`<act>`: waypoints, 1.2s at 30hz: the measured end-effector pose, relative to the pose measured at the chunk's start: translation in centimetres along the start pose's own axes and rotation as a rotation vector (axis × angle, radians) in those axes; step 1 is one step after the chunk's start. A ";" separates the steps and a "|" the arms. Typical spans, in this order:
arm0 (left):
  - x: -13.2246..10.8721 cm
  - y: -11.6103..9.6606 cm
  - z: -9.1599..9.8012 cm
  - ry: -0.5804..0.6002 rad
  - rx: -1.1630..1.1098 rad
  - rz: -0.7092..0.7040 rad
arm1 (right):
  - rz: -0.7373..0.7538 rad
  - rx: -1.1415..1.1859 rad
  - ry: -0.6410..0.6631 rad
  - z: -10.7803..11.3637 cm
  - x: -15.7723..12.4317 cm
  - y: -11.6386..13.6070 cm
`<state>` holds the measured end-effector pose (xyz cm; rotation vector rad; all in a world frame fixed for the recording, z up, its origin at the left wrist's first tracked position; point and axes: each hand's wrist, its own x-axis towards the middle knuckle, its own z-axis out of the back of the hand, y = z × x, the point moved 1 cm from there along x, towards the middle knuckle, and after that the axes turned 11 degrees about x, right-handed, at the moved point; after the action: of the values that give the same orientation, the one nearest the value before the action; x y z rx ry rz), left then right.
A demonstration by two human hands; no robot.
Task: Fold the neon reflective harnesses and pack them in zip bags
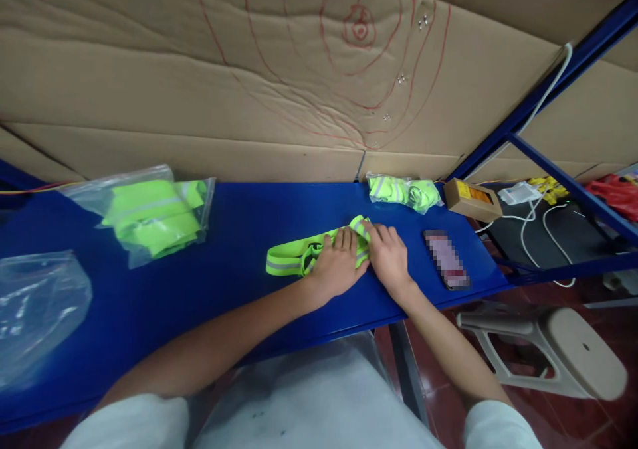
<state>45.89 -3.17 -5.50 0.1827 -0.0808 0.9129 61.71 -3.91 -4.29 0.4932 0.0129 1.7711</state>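
A neon-yellow reflective belt (pixel 285 260) with a grey stripe and a black buckle lies looped on the blue table. My left hand (pixel 336 263) rests flat over its middle, fingers stretched out and pressing the strap down. At the belt's right end, my right hand (pixel 389 256) has its fingers closed around the folded strap, close beside the left fingertips. Part of the strap is hidden beneath both hands. The black buckle (pixel 314 246) shows just left of my left hand.
Clear bags of neon belts lie at the left (pixel 154 216) and back (pixel 403 192). A clear plastic bag (pixel 40 309) lies far left. A phone (pixel 446 260) and a cardboard box (pixel 472 200) are at the right. A beige stool (pixel 573 349) stands below; cardboard (pixel 299 103) walls the back.
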 end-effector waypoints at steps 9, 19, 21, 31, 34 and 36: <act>-1.6 0.6 1.6 0.163 0.084 0.214 | 0.122 0.472 0.200 0.9 -0.2 -0.6; -3.3 1.1 1.9 0.194 0.048 0.167 | -0.332 0.408 0.173 -2.0 1.1 0.1; -3.1 1.2 2.1 0.196 0.025 0.167 | -0.353 0.378 0.183 -1.2 1.5 0.6; -3.2 1.4 1.6 0.035 -0.158 0.103 | 0.231 -0.261 0.065 -0.2 1.2 2.9; -5.5 1.8 1.1 -0.049 -0.173 0.068 | 0.290 -0.228 0.080 -0.3 0.3 2.8; -6.8 2.2 0.7 -0.098 -0.170 0.027 | 0.344 -0.140 0.126 -0.4 -0.2 2.7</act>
<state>40.05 -7.30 -5.49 0.0682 -0.2519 0.9192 59.11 -4.74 -3.95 0.2927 -0.1130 2.1206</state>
